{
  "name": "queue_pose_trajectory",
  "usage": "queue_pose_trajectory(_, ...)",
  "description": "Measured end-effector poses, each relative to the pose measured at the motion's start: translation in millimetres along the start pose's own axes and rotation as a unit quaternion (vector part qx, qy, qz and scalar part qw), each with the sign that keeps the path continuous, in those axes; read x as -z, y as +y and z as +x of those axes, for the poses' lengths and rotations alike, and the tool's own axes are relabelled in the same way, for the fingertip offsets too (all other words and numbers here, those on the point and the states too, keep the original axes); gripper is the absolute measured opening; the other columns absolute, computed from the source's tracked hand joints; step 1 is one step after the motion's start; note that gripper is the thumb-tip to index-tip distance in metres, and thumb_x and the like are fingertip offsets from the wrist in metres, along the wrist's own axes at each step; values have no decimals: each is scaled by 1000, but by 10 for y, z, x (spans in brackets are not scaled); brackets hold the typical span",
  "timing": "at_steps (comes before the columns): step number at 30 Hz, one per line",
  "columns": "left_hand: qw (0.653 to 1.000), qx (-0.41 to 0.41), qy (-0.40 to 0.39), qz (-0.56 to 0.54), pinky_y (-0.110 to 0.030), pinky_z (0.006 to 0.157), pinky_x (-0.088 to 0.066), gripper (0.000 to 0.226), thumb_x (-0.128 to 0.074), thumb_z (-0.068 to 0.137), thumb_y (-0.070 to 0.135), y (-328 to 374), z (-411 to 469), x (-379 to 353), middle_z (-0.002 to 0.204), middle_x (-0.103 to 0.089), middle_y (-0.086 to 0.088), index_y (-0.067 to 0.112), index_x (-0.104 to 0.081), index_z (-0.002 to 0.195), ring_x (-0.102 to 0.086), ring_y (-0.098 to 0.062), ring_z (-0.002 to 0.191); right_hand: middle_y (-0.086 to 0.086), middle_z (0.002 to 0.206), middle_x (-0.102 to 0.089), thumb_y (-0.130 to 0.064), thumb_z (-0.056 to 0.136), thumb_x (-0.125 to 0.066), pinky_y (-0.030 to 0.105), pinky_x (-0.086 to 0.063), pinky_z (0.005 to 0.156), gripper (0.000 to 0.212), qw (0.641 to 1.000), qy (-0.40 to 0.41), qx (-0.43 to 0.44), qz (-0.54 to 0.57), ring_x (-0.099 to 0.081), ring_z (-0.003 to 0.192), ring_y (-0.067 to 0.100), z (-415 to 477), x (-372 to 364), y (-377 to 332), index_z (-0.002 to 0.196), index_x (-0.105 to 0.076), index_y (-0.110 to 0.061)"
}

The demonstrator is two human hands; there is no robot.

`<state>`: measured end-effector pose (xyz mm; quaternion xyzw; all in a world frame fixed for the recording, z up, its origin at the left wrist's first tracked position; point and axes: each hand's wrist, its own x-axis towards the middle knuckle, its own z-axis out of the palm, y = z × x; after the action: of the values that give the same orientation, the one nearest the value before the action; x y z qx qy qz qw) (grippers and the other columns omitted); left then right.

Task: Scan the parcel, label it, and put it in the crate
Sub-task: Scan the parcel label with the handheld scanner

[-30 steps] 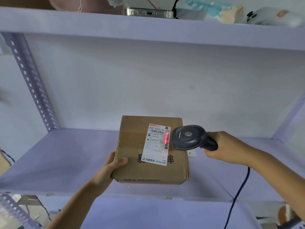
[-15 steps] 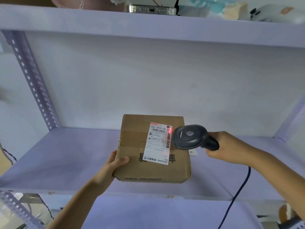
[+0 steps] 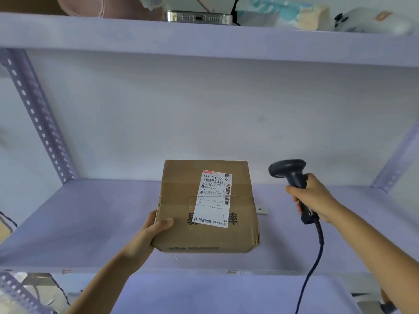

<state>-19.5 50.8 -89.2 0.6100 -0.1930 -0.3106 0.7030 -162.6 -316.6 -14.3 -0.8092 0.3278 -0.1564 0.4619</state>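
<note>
A brown cardboard parcel (image 3: 181, 207) is tilted up over the lilac shelf (image 3: 79, 218), its top face turned toward me. A white shipping label (image 3: 215, 198) with barcodes is stuck on that face. My left hand (image 3: 147, 236) grips the parcel's lower left corner, thumb on top. My right hand (image 3: 315, 198) holds a dark handheld barcode scanner (image 3: 289, 172) by its handle, well to the right of the parcel, its head upright and facing left. No red light shows on the label. The scanner's cable (image 3: 314, 264) hangs down toward the lower edge.
A small white tag (image 3: 260, 210) lies on the shelf just right of the parcel. Perforated uprights (image 3: 38, 118) stand at both sides. The upper shelf (image 3: 204, 39) carries a phone (image 3: 199, 18), packets and a white device. A lower lilac surface (image 3: 226, 293) lies below.
My right hand has pulled the scanner away from the label, to the right and upright. The red scan light on the barcode is gone. The parcel and left hand have hardly moved.
</note>
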Motion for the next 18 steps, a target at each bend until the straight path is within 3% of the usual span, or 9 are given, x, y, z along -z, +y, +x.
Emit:
queue_pose_trajectory(7,1000,1,3,-3,-58,107,-40,86,-70,63,44,-10,7,0,136,-58,-10,19,-41,139,-55,-32,124,16,77,-61,-12,90,-58,31,-47,48,27,995,17,-98,-26,-55,47,26,178,-260,533,112,-44,-5)
queue_pose_trajectory(13,1000,3,11,-9,-55,108,-39,88,-71,61,44,-14,8,9,137,-58,-11,17,-41,139,-55,-31,124,14,78,-61,-12,91,-54,31,-46,49,25,993,34,-101,-46,-56,50,27,200,-432,660,111,-40,-7)
queue_pose_trajectory(18,1000,3,8,0,-61,106,-40,86,-70,62,45,-19,6,3,136,-58,-9,21,-41,140,-55,-32,124,13,76,-60,-10,91,-52,32,-46,49,24,992,37,-109,-49,-55,50,26,241,-468,692,111,-40,-5)
